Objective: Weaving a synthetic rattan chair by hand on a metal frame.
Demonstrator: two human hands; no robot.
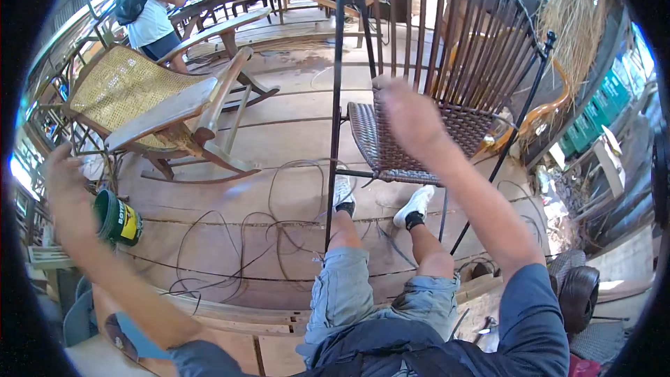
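I sit facing a dark woven wicker chair [391, 146] on a thin black metal frame [335, 98]. My right hand [408, 115] is raised in front of the chair's seat and slatted back; it is blurred, and I cannot tell whether it grips anything. My left hand [59, 181] is stretched far out to the left, just above a green can [117, 218]. Its fingers look loosely curled and no held object shows. Long thin dark strands [244, 237] lie looped on the wooden floor between my feet and the can.
A wooden rocking chair [153, 108] with a cane back stands at the left. A person in a white top with a backpack [150, 7] stands far back by wooden tables. Green crates [593, 115] and dry fibre bundles are at the right; a dark tyre [579, 297] sits at the lower right.
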